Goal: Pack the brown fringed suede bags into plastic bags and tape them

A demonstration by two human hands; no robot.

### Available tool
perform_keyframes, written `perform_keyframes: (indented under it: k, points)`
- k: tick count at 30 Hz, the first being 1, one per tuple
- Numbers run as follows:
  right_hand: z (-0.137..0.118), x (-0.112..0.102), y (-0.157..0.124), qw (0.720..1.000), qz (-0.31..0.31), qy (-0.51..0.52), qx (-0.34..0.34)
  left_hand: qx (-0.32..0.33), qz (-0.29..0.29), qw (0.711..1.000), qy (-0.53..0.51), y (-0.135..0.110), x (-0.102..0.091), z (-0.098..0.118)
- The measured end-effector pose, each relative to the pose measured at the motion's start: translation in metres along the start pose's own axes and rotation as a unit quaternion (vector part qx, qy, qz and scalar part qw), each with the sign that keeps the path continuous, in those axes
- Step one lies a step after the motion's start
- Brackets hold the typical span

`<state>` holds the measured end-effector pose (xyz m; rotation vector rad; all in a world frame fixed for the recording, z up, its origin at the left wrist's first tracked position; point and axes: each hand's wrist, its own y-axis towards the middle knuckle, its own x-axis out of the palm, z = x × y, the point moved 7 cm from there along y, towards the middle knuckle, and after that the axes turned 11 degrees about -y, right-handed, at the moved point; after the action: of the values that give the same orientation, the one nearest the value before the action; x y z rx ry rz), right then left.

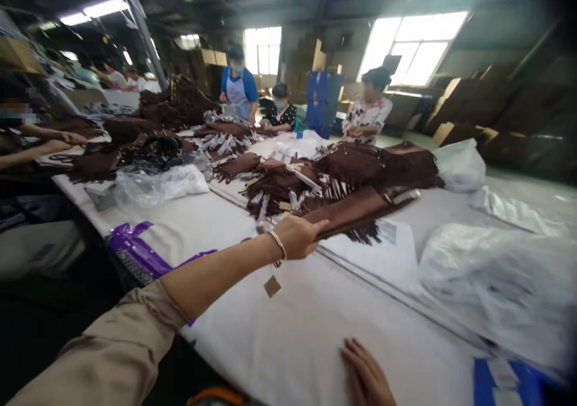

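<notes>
1. Brown, suede-like material makes up the fringed bag (347, 211), which extends over a white table (279, 340) in front of a heap of similar pieces (374, 163); contact with the heap cannot be told.
2. The left hand (300, 238) pinches the bag's near end, thumb on top; its other fingers are partly hidden below.
3. The right hand (367, 373) lies low over the table, fingers straight and close together, gripping nothing visible.
4. The bag looks light and soft, yet firm enough to reach out nearly straight; it is probably neither slippery nor fragile. Its plain body seems the best hold, clear of the loose fringe.
5. The count: one bag in hand, one bracelet (278, 245), one square tag (272, 286), one purple packet (139, 253) and three co-workers across the table. The heaped pieces overlap too much to number.
</notes>
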<state>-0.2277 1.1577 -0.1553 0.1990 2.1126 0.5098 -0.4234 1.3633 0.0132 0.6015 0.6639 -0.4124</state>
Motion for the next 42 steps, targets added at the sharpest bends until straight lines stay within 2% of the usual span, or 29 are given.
perform_keyframes:
  k: [2,4,5,7,9,12,14,16,19,21,22,23,24,26,27,29,30,33,36,38,40,42]
  points:
    - [0.004,0.009,-0.023,0.999,-0.042,-0.019,-0.002,0.058,-0.132,0.989,0.045,-0.048,0.086,0.023]
    - [-0.002,0.009,-0.052,0.997,-0.076,-0.027,-0.020,0.110,-0.239,0.961,0.085,-0.103,0.158,0.040]
    - [-0.009,0.007,-0.065,0.995,-0.090,-0.023,-0.035,0.127,-0.253,0.953,0.112,-0.126,0.181,0.044]
    - [-0.029,-0.003,-0.088,0.991,-0.105,-0.001,-0.077,0.152,-0.260,0.942,0.146,-0.158,0.204,0.050]
    - [-0.045,-0.015,-0.097,0.990,-0.100,0.024,-0.100,0.170,-0.250,0.940,0.157,-0.171,0.205,0.053]
    - [-0.053,-0.027,-0.078,0.991,-0.085,0.001,-0.101,0.192,-0.237,0.939,0.160,-0.170,0.190,0.057]
    - [-0.047,-0.022,-0.055,0.988,-0.100,-0.074,-0.090,0.185,-0.232,0.940,0.167,-0.168,0.175,0.056]
    - [-0.037,-0.008,-0.037,0.976,-0.129,-0.154,-0.085,0.149,-0.231,0.945,0.175,-0.168,0.157,0.048]
    - [-0.021,0.012,-0.031,0.962,-0.151,-0.207,-0.093,0.040,-0.242,0.960,0.132,-0.179,0.122,0.027]
    - [-0.015,0.017,-0.035,0.963,-0.149,-0.205,-0.096,-0.072,-0.246,0.966,0.010,-0.196,0.099,0.013]
    - [-0.013,0.017,-0.036,0.966,-0.145,-0.195,-0.091,-0.138,-0.246,0.956,-0.081,-0.207,0.091,0.006]
    - [-0.011,0.015,-0.035,0.970,-0.140,-0.181,-0.080,-0.207,-0.242,0.930,-0.185,-0.219,0.086,0.000]
    - [-0.009,0.012,-0.033,0.976,-0.133,-0.164,-0.061,-0.272,-0.228,0.889,-0.288,-0.231,0.083,-0.005]
    - [-0.005,0.004,-0.026,0.984,-0.118,-0.133,-0.002,-0.375,-0.155,0.804,-0.435,-0.251,0.081,-0.017]
    - [-0.003,0.000,-0.023,0.986,-0.113,-0.120,0.029,-0.413,-0.102,0.774,-0.468,-0.258,0.081,-0.026]
    - [0.000,-0.003,-0.018,0.985,-0.119,-0.099,0.071,-0.473,-0.012,0.740,-0.478,-0.270,0.086,-0.044]
    - [0.001,-0.003,-0.017,0.984,-0.128,-0.092,0.082,-0.494,0.003,0.727,-0.476,-0.273,0.094,-0.050]
    - [-0.001,-0.001,-0.017,0.979,-0.167,-0.079,0.082,-0.514,-0.028,0.694,-0.503,-0.271,0.126,-0.051]
    - [-0.021,0.003,-0.011,0.979,-0.174,-0.094,0.051,-0.508,-0.008,0.693,-0.512,-0.259,0.146,-0.046]
    - [-0.051,0.012,-0.005,0.981,-0.160,-0.114,-0.004,-0.510,0.009,0.699,-0.501,-0.255,0.150,-0.042]
    - [-0.086,0.031,0.000,0.975,-0.159,-0.133,-0.077,-0.501,0.007,0.731,-0.463,-0.252,0.148,-0.041]
    - [-0.112,0.053,0.006,0.965,-0.165,-0.161,-0.124,-0.467,-0.008,0.781,-0.416,-0.249,0.141,-0.040]
